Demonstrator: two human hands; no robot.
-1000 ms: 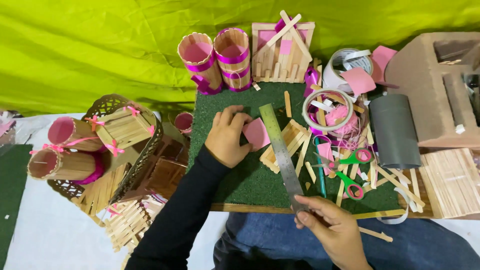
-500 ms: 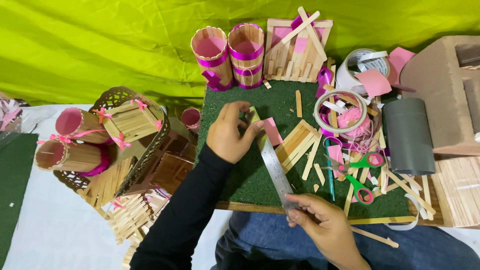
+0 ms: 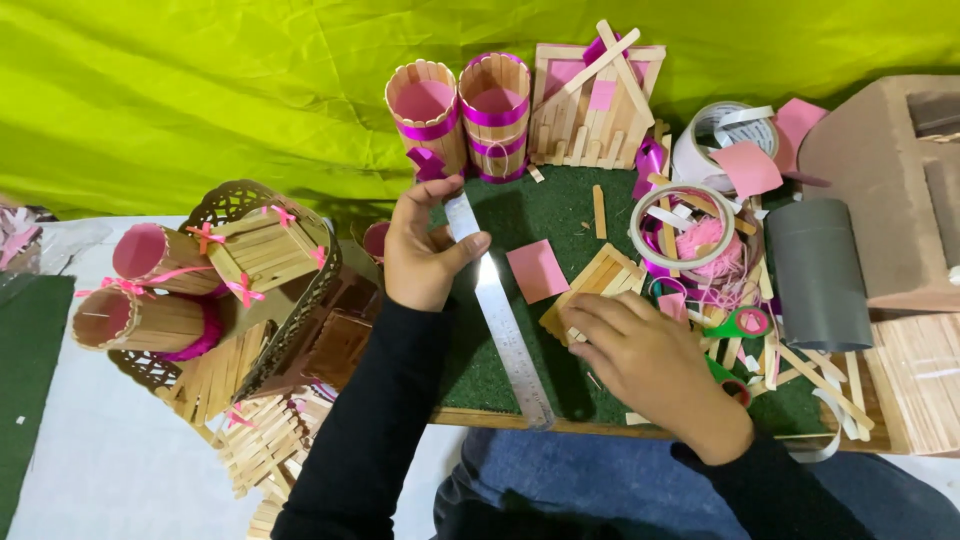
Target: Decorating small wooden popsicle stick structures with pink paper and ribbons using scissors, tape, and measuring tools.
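My left hand (image 3: 425, 250) grips the upper end of a long steel ruler (image 3: 500, 315), which lies slanted across the dark green mat (image 3: 480, 370). To the ruler's right, my right hand (image 3: 650, 365) rests fingers-down on a flat panel of glued wooden sticks (image 3: 597, 280). A small pink paper square (image 3: 537, 270) lies on the mat between ruler and panel.
Two stick-built cups with pink bands (image 3: 460, 110) and a stick house (image 3: 595, 100) stand at the mat's back. A tape ring (image 3: 683, 225), green-handled scissors (image 3: 735, 322), a grey roll (image 3: 818, 272) and loose sticks crowd the right. A basket (image 3: 260, 270) of stick crafts sits left.
My left hand took the ruler's top end and pulled it left. My right hand let go of the ruler's lower end and moved onto the stick panel.
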